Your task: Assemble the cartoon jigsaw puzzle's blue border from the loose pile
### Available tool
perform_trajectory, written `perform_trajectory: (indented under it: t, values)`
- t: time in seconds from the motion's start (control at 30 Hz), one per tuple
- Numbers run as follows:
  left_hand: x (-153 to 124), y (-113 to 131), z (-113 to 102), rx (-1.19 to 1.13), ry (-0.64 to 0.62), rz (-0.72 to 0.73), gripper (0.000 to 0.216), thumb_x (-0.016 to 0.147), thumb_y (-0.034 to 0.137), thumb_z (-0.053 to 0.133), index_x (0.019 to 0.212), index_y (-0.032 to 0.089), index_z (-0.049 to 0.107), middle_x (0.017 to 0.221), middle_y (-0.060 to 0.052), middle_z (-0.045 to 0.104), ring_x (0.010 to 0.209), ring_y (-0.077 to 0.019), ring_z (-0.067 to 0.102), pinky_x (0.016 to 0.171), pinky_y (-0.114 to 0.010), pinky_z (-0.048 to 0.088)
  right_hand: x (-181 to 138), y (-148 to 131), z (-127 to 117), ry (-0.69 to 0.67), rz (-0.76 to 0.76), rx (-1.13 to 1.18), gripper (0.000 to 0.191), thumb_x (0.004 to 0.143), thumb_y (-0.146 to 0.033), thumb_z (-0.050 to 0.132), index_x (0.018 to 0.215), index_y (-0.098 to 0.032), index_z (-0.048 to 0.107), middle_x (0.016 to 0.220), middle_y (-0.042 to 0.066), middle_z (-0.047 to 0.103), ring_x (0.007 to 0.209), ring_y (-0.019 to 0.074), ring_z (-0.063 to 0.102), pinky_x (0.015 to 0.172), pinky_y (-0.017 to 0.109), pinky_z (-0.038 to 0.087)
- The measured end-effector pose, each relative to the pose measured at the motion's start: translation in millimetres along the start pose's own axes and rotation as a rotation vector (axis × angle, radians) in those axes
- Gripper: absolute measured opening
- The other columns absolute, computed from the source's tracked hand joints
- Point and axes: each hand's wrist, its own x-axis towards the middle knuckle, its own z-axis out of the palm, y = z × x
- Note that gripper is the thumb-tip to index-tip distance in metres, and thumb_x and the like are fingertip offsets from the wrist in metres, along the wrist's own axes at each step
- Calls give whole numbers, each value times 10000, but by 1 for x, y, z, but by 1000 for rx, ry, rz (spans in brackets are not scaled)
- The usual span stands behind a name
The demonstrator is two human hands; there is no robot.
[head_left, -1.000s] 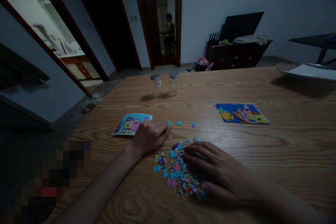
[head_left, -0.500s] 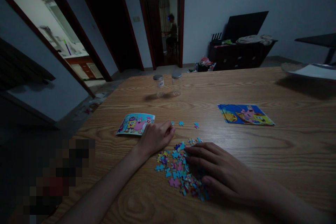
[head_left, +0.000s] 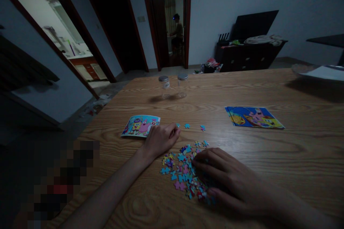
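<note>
A heap of small coloured puzzle pieces (head_left: 182,173) lies on the wooden table (head_left: 268,157) in front of me. My right hand (head_left: 223,177) rests on the heap's right side, fingers spread and bent over the pieces. My left hand (head_left: 161,139) lies loosely curled on the table just left of the heap, fingertips close to three loose blue pieces (head_left: 186,126); whether it holds a piece is hidden. A cartoon picture card (head_left: 141,125) lies beside that hand.
A second cartoon picture (head_left: 254,117) lies to the right. Two small lidded glass jars (head_left: 173,86) stand farther back. A plate (head_left: 319,71) sits at the far right edge. A person sits in a distant doorway (head_left: 177,34). The table's left edge drops to the floor.
My right fingers have curled in slightly over the heap. The left hand has hardly moved; the camera view has shifted a little.
</note>
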Motion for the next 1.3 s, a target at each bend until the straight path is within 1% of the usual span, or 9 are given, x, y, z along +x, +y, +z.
perform_trajectory:
  t: [0.07, 0.17, 0.33, 0.5, 0.67, 0.83, 1.03, 1.17, 1.3]
  values:
    - [1, -1, 0, 6, 15, -13, 255, 1042, 377, 539, 902, 223, 687, 750, -23, 741, 700, -203, 701, 622, -281, 370, 0, -1, 2, 12, 28, 18, 461, 1027, -338, 559, 1465, -193, 559, 1386, 162, 625, 1256, 303, 592, 1082, 479, 495]
    - [1, -2, -1, 14, 24, -37, 255, 1046, 374, 538, 911, 220, 690, 755, -28, 745, 699, -205, 702, 637, -285, 384, 0, 1, 4, 34, 84, 29, 421, 1008, -192, 513, 1425, -203, 570, 1355, 147, 638, 1208, 280, 605, 1036, 467, 523]
    - [1, -3, -1, 12, 1, -14, 285, 1067, 387, 506, 931, 218, 690, 786, -34, 756, 731, -213, 715, 646, -289, 383, 0, 6, 7, 1, 40, -30, 682, 865, -66, 544, 1529, -212, 493, 1502, 126, 582, 1365, 298, 523, 1105, 491, 484]
    - [0, -1, -1, 21, -31, 19, 305, 1075, 385, 486, 926, 212, 689, 793, -42, 761, 740, -219, 724, 623, -289, 356, 2, 4, 6, 8, 26, 16, 594, 937, -100, 538, 1516, -233, 512, 1519, 103, 590, 1368, 267, 538, 1109, 460, 499]
    - [0, 0, -2, 37, -32, 31, 333, 1078, 394, 474, 904, 211, 691, 771, -49, 759, 723, -221, 724, 601, -296, 330, 4, 0, 4, 2, 15, 46, 384, 956, -94, 511, 1308, -190, 630, 1473, 125, 622, 1331, 270, 559, 1087, 465, 520]
    - [0, 1, -1, 30, -29, 47, 312, 1070, 379, 489, 894, 209, 682, 763, -49, 753, 718, -215, 719, 603, -294, 334, 7, -3, 2, 27, 27, 55, 378, 949, -116, 531, 1302, -202, 633, 1399, 130, 658, 1277, 276, 591, 1063, 472, 527]
    - [0, 0, 0, 26, -41, 56, 320, 1072, 379, 477, 889, 208, 676, 752, -44, 743, 706, -211, 710, 600, -289, 338, 8, -7, 2, 34, 28, 55, 281, 1013, -189, 532, 1269, -206, 648, 1342, 133, 671, 1235, 274, 608, 1049, 466, 531]
    - [0, 0, 0, 12, -35, 54, 316, 1067, 372, 480, 893, 203, 682, 751, -51, 744, 712, -217, 712, 604, -291, 346, 6, -6, 2, 23, 16, 40, 313, 1011, -211, 551, 1310, -212, 640, 1335, 130, 662, 1226, 274, 603, 1047, 460, 529]
    - [1, 0, -1, -161, -57, 6, 336, 1052, 381, 492, 857, 199, 696, 747, -38, 737, 699, -190, 688, 615, -274, 373, 4, -7, -1, 30, 11, 36, 383, 974, -250, 595, 1351, -195, 637, 1295, 152, 658, 1205, 290, 613, 1043, 460, 531]
